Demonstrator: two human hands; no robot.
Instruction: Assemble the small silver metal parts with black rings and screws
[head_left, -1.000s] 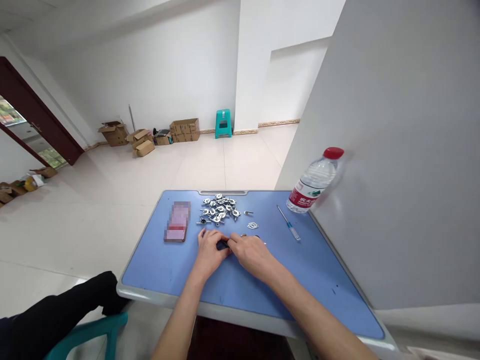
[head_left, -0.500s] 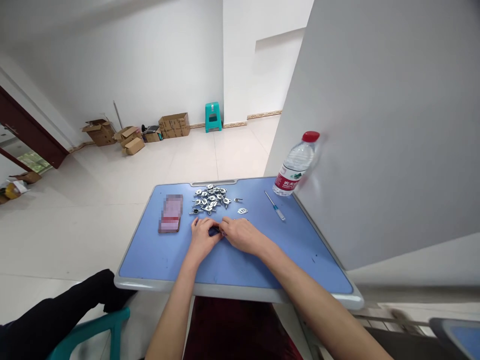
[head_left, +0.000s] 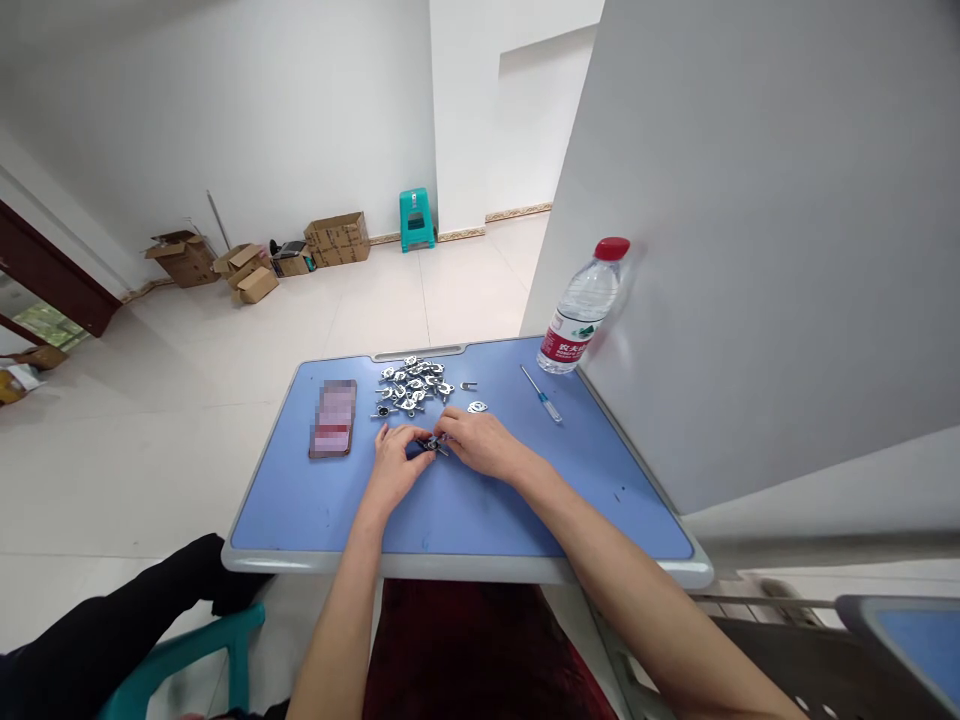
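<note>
Between my two hands, just above the blue desk (head_left: 480,520), is a small metal part (head_left: 433,445) with a pin sticking out of it. My left hand (head_left: 395,462) pinches its left side between thumb and fingers. My right hand (head_left: 480,440) has its fingertips closed on the right side; they partly hide the part. Beyond my hands lies a pile of similar small metal parts (head_left: 412,385). To the right of the pile are a small fork-shaped metal piece (head_left: 468,386) and some flat oval metal plates (head_left: 478,407).
A phone (head_left: 334,418) lies on the left of the desk. A screwdriver (head_left: 541,394) and a water bottle (head_left: 585,308) are at the right, by a grey partition (head_left: 750,250). Someone's dark-clothed leg (head_left: 135,590) and a green chair (head_left: 187,655) are at lower left.
The view has shifted slightly. My hands have opened out around the small metal part, so more of it shows between my fingers.
</note>
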